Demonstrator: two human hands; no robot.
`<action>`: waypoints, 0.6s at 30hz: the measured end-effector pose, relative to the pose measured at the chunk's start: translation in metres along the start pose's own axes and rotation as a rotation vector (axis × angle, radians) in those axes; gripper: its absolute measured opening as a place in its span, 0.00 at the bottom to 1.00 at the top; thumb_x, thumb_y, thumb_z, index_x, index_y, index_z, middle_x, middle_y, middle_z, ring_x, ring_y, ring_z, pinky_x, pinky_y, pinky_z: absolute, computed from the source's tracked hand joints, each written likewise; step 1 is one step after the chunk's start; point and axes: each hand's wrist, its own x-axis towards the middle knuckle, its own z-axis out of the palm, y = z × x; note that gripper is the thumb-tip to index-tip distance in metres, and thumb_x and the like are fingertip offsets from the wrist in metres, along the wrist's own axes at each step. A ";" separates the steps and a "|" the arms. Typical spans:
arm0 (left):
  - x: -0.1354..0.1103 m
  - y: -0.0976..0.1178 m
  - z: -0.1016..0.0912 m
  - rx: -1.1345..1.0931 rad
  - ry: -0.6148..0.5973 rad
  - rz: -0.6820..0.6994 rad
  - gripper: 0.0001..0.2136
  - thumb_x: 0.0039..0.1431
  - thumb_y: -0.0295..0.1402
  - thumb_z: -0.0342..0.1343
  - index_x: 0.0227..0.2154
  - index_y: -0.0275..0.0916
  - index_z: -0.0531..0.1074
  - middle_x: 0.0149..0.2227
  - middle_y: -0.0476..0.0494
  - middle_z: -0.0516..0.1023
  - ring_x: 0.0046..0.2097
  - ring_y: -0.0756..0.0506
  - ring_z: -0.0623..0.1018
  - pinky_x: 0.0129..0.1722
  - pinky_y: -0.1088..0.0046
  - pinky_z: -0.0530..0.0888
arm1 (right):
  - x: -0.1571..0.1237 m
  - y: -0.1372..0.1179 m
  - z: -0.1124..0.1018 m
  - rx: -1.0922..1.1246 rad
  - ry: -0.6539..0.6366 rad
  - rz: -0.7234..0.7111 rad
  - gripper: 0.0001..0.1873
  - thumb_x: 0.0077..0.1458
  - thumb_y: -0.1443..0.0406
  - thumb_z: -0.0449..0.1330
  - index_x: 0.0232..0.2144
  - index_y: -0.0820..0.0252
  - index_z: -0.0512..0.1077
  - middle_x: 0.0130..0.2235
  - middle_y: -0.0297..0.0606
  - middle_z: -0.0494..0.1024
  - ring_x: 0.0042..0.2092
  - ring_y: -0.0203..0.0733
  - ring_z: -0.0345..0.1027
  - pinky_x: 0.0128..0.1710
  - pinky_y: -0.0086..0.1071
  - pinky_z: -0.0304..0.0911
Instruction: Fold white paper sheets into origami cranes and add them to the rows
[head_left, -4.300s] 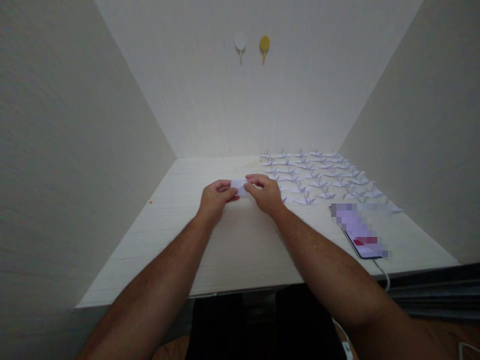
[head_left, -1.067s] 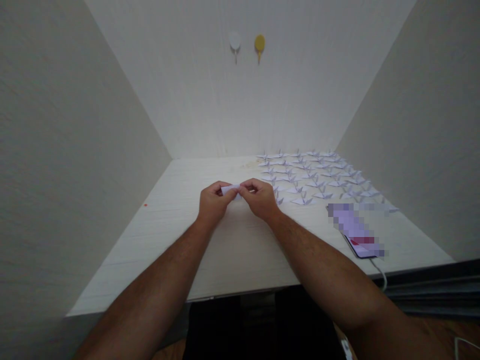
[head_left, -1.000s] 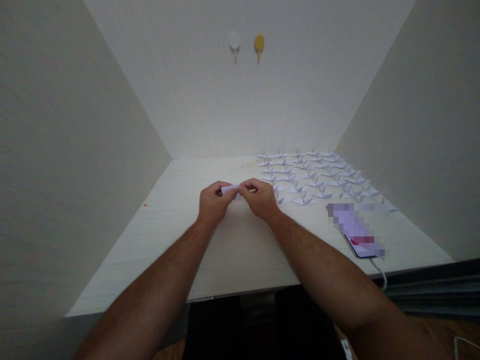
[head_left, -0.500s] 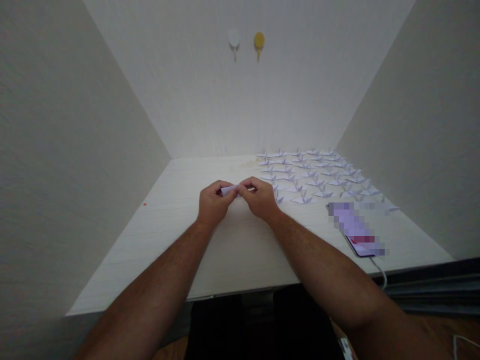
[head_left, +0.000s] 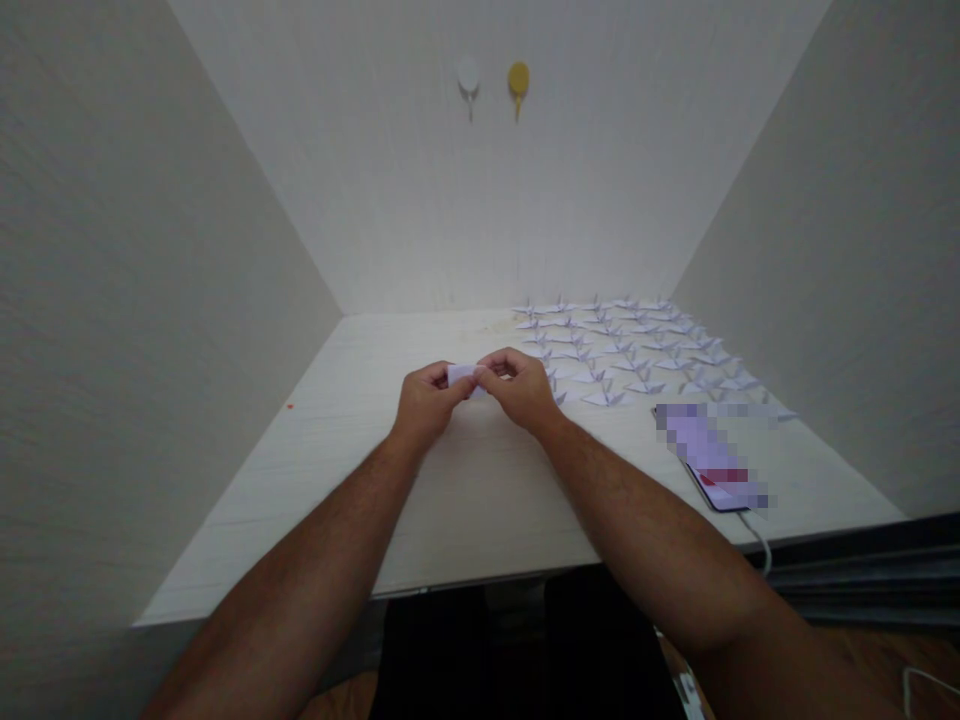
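Note:
A small folded piece of white paper (head_left: 462, 374) is held between my two hands, just above the middle of the table. My left hand (head_left: 429, 402) pinches its left part with the thumb across the near side. My right hand (head_left: 519, 388) grips the right end between thumb and forefinger. Both sets of fingertips nearly meet and hide part of the paper. Just beyond and right of my right hand stand several rows of white origami cranes (head_left: 604, 394).
A phone (head_left: 709, 460) with a blurred screen lies at the right of the white table (head_left: 315, 500), its white cable (head_left: 759, 540) hanging over the front edge. Walls enclose the table at the back and sides. A white hook (head_left: 468, 78) and a yellow hook (head_left: 518, 80) hang on the back wall.
The paper has turned in my fingers, from a narrow slanted strip to a wider, more level face. Both hands have shifted only slightly and keep their pinch.

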 end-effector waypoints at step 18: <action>0.001 -0.001 -0.001 -0.079 -0.014 -0.101 0.13 0.45 0.40 0.67 0.23 0.35 0.75 0.21 0.45 0.77 0.23 0.50 0.74 0.27 0.73 0.71 | 0.008 0.009 -0.001 0.182 0.112 0.174 0.11 0.43 0.58 0.64 0.23 0.59 0.72 0.20 0.30 0.72 0.22 0.34 0.65 0.23 0.29 0.63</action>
